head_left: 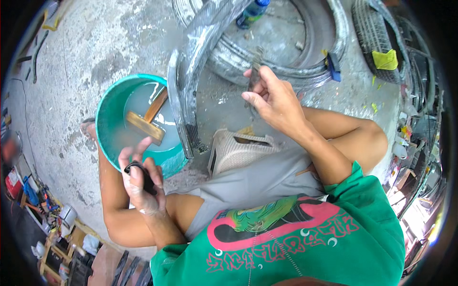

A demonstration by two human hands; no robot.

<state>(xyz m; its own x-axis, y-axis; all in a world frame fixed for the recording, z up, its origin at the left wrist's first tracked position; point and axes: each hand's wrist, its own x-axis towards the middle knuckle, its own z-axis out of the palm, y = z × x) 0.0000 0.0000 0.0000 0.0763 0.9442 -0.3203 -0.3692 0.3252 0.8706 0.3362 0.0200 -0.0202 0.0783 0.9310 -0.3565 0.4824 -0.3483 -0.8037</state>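
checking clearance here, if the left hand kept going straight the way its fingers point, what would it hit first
Most likely the teal basin of cloudy water just beyond the left hand, perhaps the wooden mallet resting in it; depth is hard to judge.

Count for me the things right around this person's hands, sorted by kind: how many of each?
Teal basins of water: 1
Wooden blocks floating in it: 1
Black rubber pieces in the left hand: 1
Metal files in the right hand: 1
Woven stools: 1
Tyres lying on the ground: 2
Blue bottles: 1
Total: 8
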